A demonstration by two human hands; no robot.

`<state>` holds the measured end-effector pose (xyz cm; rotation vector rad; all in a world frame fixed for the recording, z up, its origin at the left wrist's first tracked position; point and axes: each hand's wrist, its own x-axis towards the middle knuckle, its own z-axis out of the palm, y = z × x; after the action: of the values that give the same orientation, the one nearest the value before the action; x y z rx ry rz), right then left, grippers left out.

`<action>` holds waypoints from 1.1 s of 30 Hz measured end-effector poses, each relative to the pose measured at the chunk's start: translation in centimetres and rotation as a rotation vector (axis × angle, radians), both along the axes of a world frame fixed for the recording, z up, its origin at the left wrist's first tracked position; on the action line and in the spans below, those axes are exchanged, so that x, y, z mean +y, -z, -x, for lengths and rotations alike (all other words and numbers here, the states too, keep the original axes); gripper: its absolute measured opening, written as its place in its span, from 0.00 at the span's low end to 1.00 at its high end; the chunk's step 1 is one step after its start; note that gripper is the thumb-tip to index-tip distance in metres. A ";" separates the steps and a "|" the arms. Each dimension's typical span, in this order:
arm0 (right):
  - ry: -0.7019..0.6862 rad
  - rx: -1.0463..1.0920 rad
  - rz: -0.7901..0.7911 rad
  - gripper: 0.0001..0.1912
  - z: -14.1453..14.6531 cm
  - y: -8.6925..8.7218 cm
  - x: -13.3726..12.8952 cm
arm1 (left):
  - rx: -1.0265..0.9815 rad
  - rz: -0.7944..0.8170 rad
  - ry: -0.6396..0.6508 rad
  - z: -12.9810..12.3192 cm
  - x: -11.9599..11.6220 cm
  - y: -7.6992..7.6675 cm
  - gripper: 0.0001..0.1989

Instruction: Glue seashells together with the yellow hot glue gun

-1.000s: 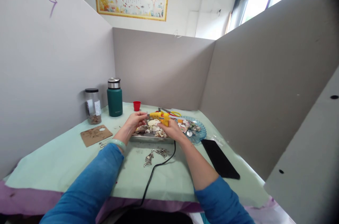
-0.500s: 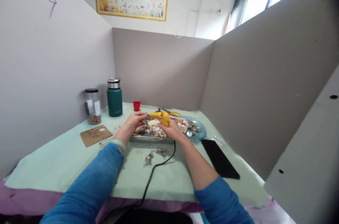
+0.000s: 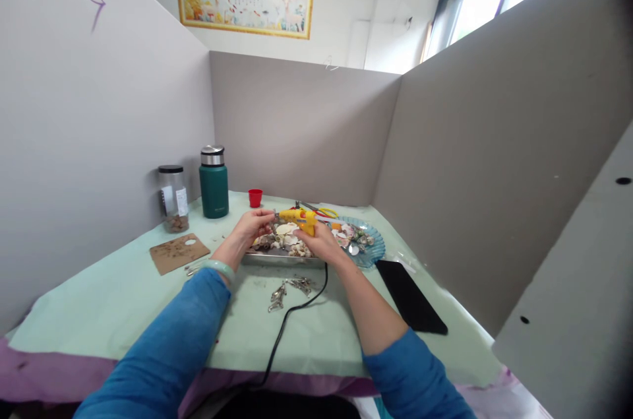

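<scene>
My right hand (image 3: 320, 242) is closed around the handle of a yellow glue gun (image 3: 299, 218), whose nozzle points left. Its black cord (image 3: 287, 320) runs down over the table's front edge. At the nozzle, my left hand (image 3: 254, 226) pinches something small at its fingertips, too small to name. Both hands are above a metal tray (image 3: 281, 261) that holds seashells (image 3: 287, 229). Part of the tray is hidden behind my hands. A blue scalloped plate (image 3: 380, 244) with more shells and small pieces stands just right of my right hand.
Small metal clips (image 3: 278, 297) lie before the tray. At left are a brown card (image 3: 179, 253), a lidded jar (image 3: 173, 200) and a green bottle (image 3: 214, 188). A red cup (image 3: 255, 198) and scissors (image 3: 324, 212) stand behind; a black slab (image 3: 411, 297) lies right. Grey partitions (image 3: 306, 128) enclose the table.
</scene>
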<state>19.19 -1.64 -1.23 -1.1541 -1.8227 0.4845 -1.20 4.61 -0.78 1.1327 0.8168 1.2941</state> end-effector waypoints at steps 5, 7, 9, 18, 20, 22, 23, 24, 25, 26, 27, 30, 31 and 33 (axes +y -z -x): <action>-0.033 -0.010 0.000 0.17 0.0 0.1 0.2 | 0.003 0.006 -0.024 0.1 0.0 0.0 0.12; -0.026 -0.021 0.003 0.17 0.0 0.1 0.2 | 0.005 0.004 -0.029 0.1 0.0 0.0 0.12; 0.008 -0.052 0.011 0.17 0.0 -0.1 0.1 | 0.005 0.000 -0.040 0.0 0.0 -0.1 0.12; 0.362 -0.612 0.077 0.22 -0.5 -0.3 -0.6 | -0.013 0.032 -0.091 -0.1 -0.4 -0.4 0.13; 0.375 -0.682 0.099 0.25 -0.4 -0.5 -0.8 | -0.011 0.037 -0.091 -0.1 -0.4 -0.4 0.13; 0.355 -0.718 0.098 0.27 -0.4 -0.7 -1.0 | -0.006 0.040 -0.089 -0.2 -0.4 -0.4 0.13; 0.341 -0.729 0.105 0.28 -0.4 -0.9 -1.1 | -0.005 0.041 -0.090 -0.2 -0.4 -0.4 0.13; 0.319 -0.737 0.118 0.29 -0.5 -1.0 -1.1 | -0.004 0.040 -0.090 -0.1 -0.3 -0.4 0.13; 0.289 -0.742 0.135 0.30 -0.6 -1.2 -1.1 | -0.004 0.038 -0.089 -0.1 -0.3 -0.3 0.13; 0.256 -0.744 0.149 0.30 -0.7 -1.4 -1.0 | -0.005 0.035 -0.088 -0.1 -0.3 -0.3 0.13; 0.232 -0.741 0.153 0.30 -0.8 -1.5 -0.9 | -0.005 0.034 -0.084 -0.1 -0.3 -0.3 0.13; 0.245 -0.715 0.066 0.25 -0.5 -2.2 -0.2 | -0.005 0.032 -0.084 -0.1 -0.4 -0.3 0.13; 0.261 -0.710 0.018 0.22 -0.2 -2.4 0.2 | -0.006 0.031 -0.088 -0.1 -0.4 -0.3 0.13; 0.268 -0.730 -0.018 0.17 0.8 -3.0 1.1 | -0.012 0.023 -0.088 -0.1 -0.4 -0.3 0.13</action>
<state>18.41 -0.58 1.78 -1.6751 -2.2062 -0.1410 -1.07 4.16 -0.46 1.0799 0.8785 1.3596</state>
